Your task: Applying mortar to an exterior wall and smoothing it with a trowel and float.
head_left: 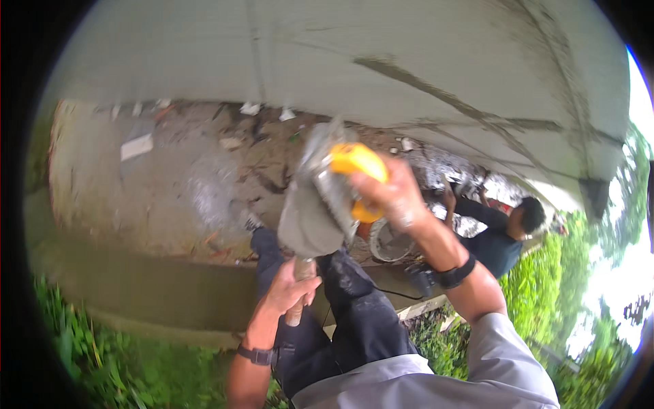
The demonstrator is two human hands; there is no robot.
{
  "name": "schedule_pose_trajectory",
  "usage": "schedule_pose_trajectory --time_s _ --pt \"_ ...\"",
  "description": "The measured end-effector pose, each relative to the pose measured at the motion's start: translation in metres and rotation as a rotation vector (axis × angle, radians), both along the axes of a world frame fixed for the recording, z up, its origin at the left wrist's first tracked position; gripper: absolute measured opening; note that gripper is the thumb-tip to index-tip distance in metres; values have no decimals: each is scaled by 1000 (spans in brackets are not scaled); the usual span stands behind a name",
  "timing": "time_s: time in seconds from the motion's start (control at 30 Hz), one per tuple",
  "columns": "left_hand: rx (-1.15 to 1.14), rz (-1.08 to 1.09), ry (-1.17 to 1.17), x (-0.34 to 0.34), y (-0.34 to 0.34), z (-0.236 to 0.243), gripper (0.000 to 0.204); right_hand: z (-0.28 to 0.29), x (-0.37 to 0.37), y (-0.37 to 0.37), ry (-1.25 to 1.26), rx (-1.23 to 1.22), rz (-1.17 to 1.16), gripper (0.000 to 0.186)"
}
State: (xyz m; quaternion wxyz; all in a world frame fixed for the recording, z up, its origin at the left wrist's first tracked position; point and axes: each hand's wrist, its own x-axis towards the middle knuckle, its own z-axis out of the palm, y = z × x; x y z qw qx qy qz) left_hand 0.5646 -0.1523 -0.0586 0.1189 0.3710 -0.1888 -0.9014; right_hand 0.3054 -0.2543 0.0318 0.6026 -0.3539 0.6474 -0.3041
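My left hand (289,290) is wrapped round the worn handle of a trowel (310,232), whose broad blade carries wet grey mortar. Above my knees, my right hand (396,196) grips the bright yellow handle of a plastering trowel (359,163). Its metal plate is tilted close against the mortar-covered blade, partly blurred by motion. Whether the two blades touch I cannot tell.
A grey wall (306,61) with darker wet streaks rises in front. Debris litters the concrete floor (184,177). A bucket (392,244) stands right of my legs. Beyond it a person in dark clothes (496,235) crouches. Green plants (129,341) grow behind the low ledge.
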Motion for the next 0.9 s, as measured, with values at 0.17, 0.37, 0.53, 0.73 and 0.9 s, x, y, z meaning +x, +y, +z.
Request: schedule_pose_trajectory --time_s 0.17,0.37,0.53,0.73,0.9 --pt "35 11 -7 -19 -2 7 24 -27 -41 61 159 48 -5 40" --pt "-9 101 -98 -26 -17 27 27 -109 -200 117 -401 41 -990 22" --pt "19 115 -280 9 -17 30 29 -149 -309 81 -552 -269 -1245 31" --pt "49 82 -357 42 -29 28 27 -149 -253 19 -510 -317 -1370 30" --pt "70 57 -341 67 -62 18 26 -141 -148 -35 -401 -294 -1349 31"
